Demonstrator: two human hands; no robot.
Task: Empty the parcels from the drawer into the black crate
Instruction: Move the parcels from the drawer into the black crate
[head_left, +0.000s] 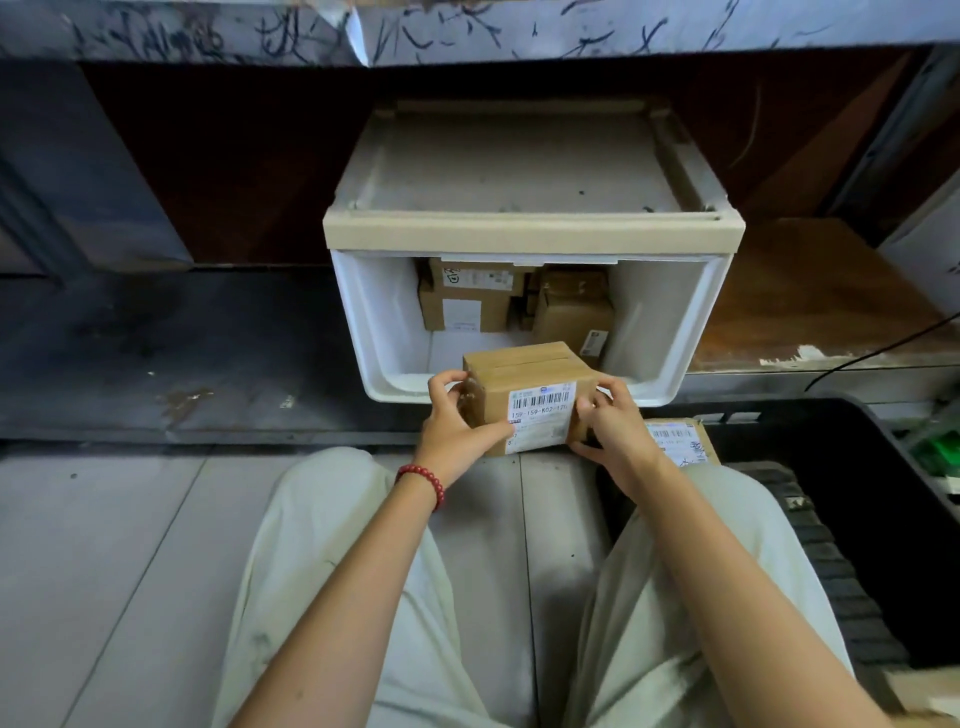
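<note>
Head view: held parcel (524, 395) between left hand (449, 426) and right hand (613, 431), fingers curled round both ends, just over drawer (363, 322) front. Judged best kept level, swung right, lowered into crate (857, 467).

A single wide-angle camera on the person's head looks forward and down, close above the fingers (445, 383) at mid-frame; the drawer (384, 322) lies just beyond them, the black crate (857, 467) to their right.
</note>
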